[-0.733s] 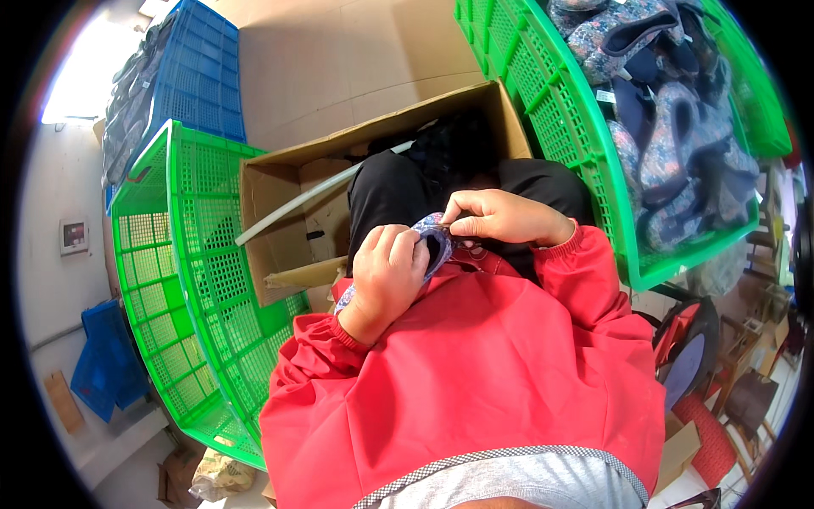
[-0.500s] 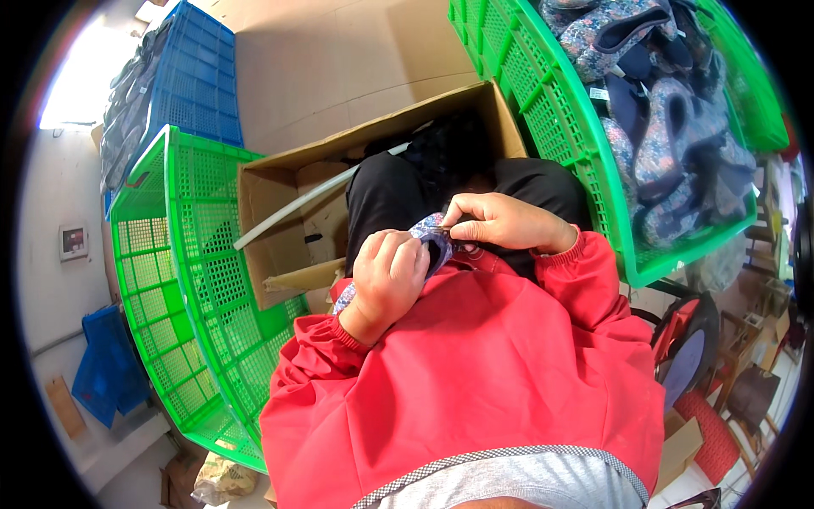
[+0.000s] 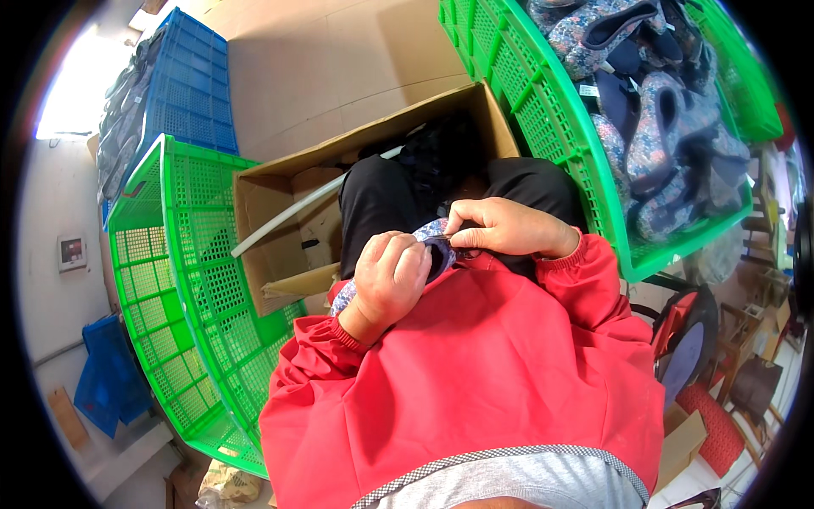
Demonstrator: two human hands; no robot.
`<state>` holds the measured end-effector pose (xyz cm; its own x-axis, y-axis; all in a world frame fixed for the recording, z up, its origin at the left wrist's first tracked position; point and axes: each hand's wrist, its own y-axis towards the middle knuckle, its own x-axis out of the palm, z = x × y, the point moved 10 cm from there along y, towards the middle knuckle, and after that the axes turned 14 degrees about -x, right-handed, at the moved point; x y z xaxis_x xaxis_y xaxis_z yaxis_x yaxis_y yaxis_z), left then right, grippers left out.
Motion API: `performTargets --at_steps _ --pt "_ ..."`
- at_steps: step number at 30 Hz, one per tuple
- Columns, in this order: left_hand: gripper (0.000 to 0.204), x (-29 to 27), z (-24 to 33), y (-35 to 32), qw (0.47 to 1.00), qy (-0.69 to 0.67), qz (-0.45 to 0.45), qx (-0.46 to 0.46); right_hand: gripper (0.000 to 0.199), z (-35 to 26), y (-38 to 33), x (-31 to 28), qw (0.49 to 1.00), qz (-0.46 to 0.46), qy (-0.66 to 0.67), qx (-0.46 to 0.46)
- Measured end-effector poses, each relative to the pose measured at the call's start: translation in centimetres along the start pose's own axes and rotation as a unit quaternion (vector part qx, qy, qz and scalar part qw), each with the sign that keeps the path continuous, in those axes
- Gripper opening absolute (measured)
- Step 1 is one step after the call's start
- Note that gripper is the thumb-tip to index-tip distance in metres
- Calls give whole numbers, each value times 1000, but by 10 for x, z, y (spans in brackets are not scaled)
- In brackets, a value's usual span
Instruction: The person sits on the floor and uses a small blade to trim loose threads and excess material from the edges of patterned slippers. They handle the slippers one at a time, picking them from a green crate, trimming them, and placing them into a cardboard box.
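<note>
A floral slipper with a dark lining lies over my lap, mostly covered by my left hand. That hand is closed around the slipper, its fingers folded over the side. At the slipper's far right edge, my right hand is closed in a pinch, thumb against forefinger. Something thin and dark shows at those fingertips, too small to name. Matching floral slippers fill the green crate to my right.
In front of my knees stands an open cardboard box with dark material inside and a white rod across it. A green crate stands at my left. Behind it, a blue crate holds grey items.
Both hands stay almost in place on the slipper. The right fingertips have shifted slightly at its edge. The surroundings have moved a little in the view.
</note>
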<state>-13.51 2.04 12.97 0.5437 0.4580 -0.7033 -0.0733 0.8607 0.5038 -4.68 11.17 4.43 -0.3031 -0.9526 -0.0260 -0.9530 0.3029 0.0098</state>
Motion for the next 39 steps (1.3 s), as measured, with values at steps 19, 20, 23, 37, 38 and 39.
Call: performTargets --at_steps 19,20,23,37,38,39 --pt "25 -12 -22 10 997 10 57 -60 27 33 -12 -18 912 324 251 8" --pt "25 -14 -23 13 996 14 65 -66 33 24 -8 -15 910 313 268 -31" --pt "23 -19 -31 20 991 -1 79 -107 50 10 0 -12 921 299 236 -80" --pt "19 -38 -20 47 973 -105 144 -145 60 -46 39 -24 883 371 -151 -242" --pt "17 -36 -19 49 976 -86 136 -143 55 -50 41 -28 874 380 -167 -253" --pt "16 -33 -19 48 977 -93 139 -136 50 -45 43 -34 880 399 -95 -241"
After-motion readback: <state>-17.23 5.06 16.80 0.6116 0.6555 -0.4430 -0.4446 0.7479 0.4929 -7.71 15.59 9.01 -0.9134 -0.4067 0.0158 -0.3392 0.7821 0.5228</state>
